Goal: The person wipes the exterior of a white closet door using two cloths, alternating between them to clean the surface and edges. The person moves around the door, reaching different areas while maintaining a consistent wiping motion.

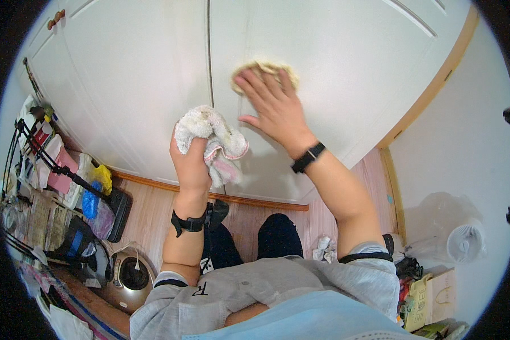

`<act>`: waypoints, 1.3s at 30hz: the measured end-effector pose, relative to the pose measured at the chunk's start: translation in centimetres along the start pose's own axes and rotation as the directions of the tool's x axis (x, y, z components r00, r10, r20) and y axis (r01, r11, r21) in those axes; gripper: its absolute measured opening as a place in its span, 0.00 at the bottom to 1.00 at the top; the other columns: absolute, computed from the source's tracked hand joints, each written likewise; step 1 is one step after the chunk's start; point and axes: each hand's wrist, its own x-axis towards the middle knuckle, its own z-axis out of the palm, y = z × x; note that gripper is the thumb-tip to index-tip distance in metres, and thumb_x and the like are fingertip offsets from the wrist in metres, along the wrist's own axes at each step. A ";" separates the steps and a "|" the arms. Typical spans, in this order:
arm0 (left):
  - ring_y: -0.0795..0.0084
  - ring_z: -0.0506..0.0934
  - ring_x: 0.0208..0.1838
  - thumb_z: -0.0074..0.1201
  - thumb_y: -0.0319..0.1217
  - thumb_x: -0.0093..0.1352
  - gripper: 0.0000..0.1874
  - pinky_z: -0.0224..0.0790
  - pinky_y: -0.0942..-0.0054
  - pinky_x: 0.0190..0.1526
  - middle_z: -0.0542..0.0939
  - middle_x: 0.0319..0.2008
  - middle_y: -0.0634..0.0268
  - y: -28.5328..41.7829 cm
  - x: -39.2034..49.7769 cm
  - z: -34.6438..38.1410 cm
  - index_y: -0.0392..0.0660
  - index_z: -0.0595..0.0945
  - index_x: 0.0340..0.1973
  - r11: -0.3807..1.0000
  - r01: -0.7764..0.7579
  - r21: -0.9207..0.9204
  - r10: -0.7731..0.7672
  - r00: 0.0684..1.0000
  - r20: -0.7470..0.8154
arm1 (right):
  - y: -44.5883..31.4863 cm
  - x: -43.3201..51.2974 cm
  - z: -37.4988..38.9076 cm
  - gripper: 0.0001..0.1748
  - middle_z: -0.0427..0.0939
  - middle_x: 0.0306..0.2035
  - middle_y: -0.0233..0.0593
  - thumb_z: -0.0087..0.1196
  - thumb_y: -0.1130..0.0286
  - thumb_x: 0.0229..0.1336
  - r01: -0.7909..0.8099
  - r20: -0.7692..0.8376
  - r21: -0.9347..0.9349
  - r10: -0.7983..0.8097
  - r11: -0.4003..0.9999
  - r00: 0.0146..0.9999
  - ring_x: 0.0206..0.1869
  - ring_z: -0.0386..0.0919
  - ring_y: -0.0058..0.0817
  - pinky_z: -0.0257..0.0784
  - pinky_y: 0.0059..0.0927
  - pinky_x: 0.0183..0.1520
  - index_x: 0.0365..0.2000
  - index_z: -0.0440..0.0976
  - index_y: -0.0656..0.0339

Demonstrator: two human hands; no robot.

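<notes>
My left hand (191, 165) grips a bunched white terry towel (227, 140) with pink trim, held up in front of the lower part of the white cabinet doors (144, 85). My right hand (274, 106) lies flat with fingers spread on a folded yellowish cloth (259, 68), pressing it against the right door just beside the dark vertical gap between the doors. The right hand is slightly blurred. Both wrists wear black bands. The towel hangs loosely below my left fingers, left of and below the yellowish cloth.
Bags and boxes crowd the left side, with a black tripod-like stand (61, 170) and a round foot massager (131, 276) on the wood-look floor. At right are a white fan (464, 243), paper bags (440, 297) and a wooden door frame (429, 93). Crumpled white tissue (324, 248) lies near my legs.
</notes>
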 end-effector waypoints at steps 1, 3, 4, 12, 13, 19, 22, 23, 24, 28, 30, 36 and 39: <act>0.70 0.81 0.50 0.53 0.22 0.72 0.15 0.76 0.70 0.53 0.83 0.49 0.60 0.2 -0.1 -0.4 0.34 0.78 0.54 1.000 -0.008 0.019 0.008 1.000 0.010 | 0.5 -0.9 -0.6 0.54 0.58 0.76 0.40 0.59 0.34 0.55 -0.030 0.113 -0.007 0.031 1.000 0.993 0.79 0.54 0.38 0.39 0.55 0.81 0.75 0.56 0.49; 0.70 0.82 0.50 0.53 0.22 0.72 0.15 0.76 0.70 0.53 0.83 0.49 0.60 0.5 -0.3 -1.1 0.34 0.79 0.54 0.996 0.026 0.080 -0.025 1.000 -0.015 | 2.9 -1.3 -2.5 0.58 0.49 0.80 0.39 0.63 0.39 0.55 -0.323 0.373 -0.144 0.353 0.936 0.858 0.82 0.44 0.37 0.34 0.57 0.81 0.78 0.48 0.48; 0.70 0.82 0.50 0.53 0.22 0.72 0.15 0.76 0.70 0.52 0.83 0.49 0.60 0.6 -0.3 -1.4 0.35 0.79 0.54 0.999 -0.003 0.050 0.003 1.000 0.002 | 4.5 -1.1 -3.0 0.59 0.47 0.80 0.42 0.63 0.38 0.54 -0.363 0.008 -0.164 0.369 0.917 0.929 0.82 0.42 0.40 0.33 0.57 0.81 0.78 0.47 0.50; 0.70 0.82 0.49 0.55 0.24 0.72 0.15 0.76 0.70 0.51 0.83 0.48 0.61 0.1 -0.5 -1.0 0.37 0.79 0.54 0.999 0.049 0.008 -0.049 0.998 0.028 | 4.3 1.5 -1.5 0.63 0.46 0.80 0.47 0.60 0.31 0.53 -0.214 -0.133 -0.088 0.202 0.973 0.970 0.82 0.39 0.46 0.29 0.56 0.82 0.77 0.48 0.56; 0.71 0.82 0.49 0.55 0.24 0.72 0.15 0.76 0.70 0.51 0.83 0.48 0.61 0.1 -0.6 -1.1 0.36 0.79 0.54 0.995 0.086 0.047 -0.086 0.996 0.000 | 4.6 1.2 -1.6 0.62 0.47 0.80 0.46 0.59 0.30 0.54 -0.247 -0.176 -0.150 0.220 0.957 0.959 0.82 0.39 0.46 0.29 0.55 0.82 0.77 0.48 0.56; 0.72 0.82 0.49 0.55 0.23 0.72 0.15 0.76 0.70 0.52 0.83 0.47 0.61 0.6 -0.9 -1.5 0.36 0.79 0.54 0.999 0.031 -0.025 -0.030 0.999 0.024 | 6.1 1.7 -2.4 0.62 0.51 0.79 0.46 0.60 0.30 0.54 -0.333 -0.363 -0.160 0.258 0.929 0.895 0.81 0.44 0.47 0.35 0.57 0.81 0.76 0.51 0.59; 0.72 0.82 0.49 0.55 0.23 0.72 0.15 0.76 0.70 0.52 0.83 0.47 0.61 0.7 -1.1 -1.3 0.36 0.79 0.54 0.997 0.074 -0.025 -0.073 0.997 0.029 | 5.6 1.0 -1.9 0.62 0.55 0.77 0.46 0.61 0.29 0.52 -0.308 -0.241 -0.164 0.265 0.937 0.934 0.79 0.49 0.49 0.41 0.61 0.79 0.75 0.53 0.61; 0.72 0.82 0.49 0.55 0.23 0.72 0.15 0.76 0.71 0.52 0.83 0.47 0.61 0.7 -1.2 -1.2 0.36 0.79 0.54 0.999 0.039 -0.023 -0.037 0.998 0.054 | 5.5 0.8 -1.8 0.62 0.55 0.77 0.46 0.61 0.30 0.52 -0.306 -0.296 -0.184 0.244 0.934 0.923 0.79 0.49 0.49 0.41 0.61 0.79 0.74 0.54 0.61; 0.72 0.82 0.49 0.55 0.23 0.72 0.15 0.76 0.71 0.52 0.83 0.47 0.61 0.8 -1.3 -1.2 0.36 0.79 0.54 1.000 0.026 -0.007 -0.026 0.998 0.059 | 5.3 0.9 -1.7 0.62 0.55 0.76 0.46 0.62 0.30 0.52 -0.298 -0.305 -0.190 0.233 0.935 0.923 0.79 0.49 0.49 0.42 0.61 0.79 0.74 0.54 0.61; 0.73 0.81 0.49 0.55 0.23 0.72 0.14 0.76 0.71 0.52 0.83 0.47 0.62 1.0 -1.7 -1.0 0.37 0.79 0.53 0.999 0.035 -0.001 -0.035 0.998 0.052 | 5.0 0.9 -1.9 0.60 0.58 0.76 0.46 0.63 0.32 0.52 -0.358 -0.360 -0.174 0.279 0.918 0.890 0.79 0.50 0.52 0.44 0.62 0.77 0.73 0.56 0.61; 0.73 0.81 0.49 0.55 0.23 0.72 0.15 0.75 0.72 0.53 0.83 0.47 0.62 1.0 -1.7 -0.9 0.37 0.79 0.54 0.998 0.062 0.010 -0.063 0.996 0.063 | 5.2 1.1 -2.1 0.60 0.59 0.76 0.46 0.64 0.33 0.52 -0.335 -0.387 -0.102 0.273 0.937 0.881 0.78 0.51 0.52 0.43 0.62 0.77 0.73 0.57 0.62; 0.74 0.81 0.49 0.55 0.23 0.71 0.16 0.75 0.72 0.53 0.83 0.47 0.63 1.0 -1.9 -0.7 0.37 0.79 0.54 0.999 0.033 0.016 -0.034 0.997 0.066 | 5.2 1.3 -2.5 0.59 0.60 0.74 0.47 0.65 0.33 0.51 -0.338 -0.365 -0.128 0.272 0.932 0.890 0.77 0.53 0.54 0.44 0.65 0.76 0.71 0.59 0.63; 0.74 0.81 0.49 0.55 0.22 0.71 0.16 0.75 0.71 0.53 0.83 0.47 0.63 1.0 -1.9 -0.5 0.37 0.78 0.54 1.000 0.029 0.009 -0.030 0.997 0.074 | 4.8 1.0 -2.9 0.60 0.60 0.74 0.46 0.64 0.31 0.51 -0.332 -0.349 -0.142 0.267 0.933 0.898 0.77 0.51 0.51 0.41 0.64 0.78 0.71 0.60 0.63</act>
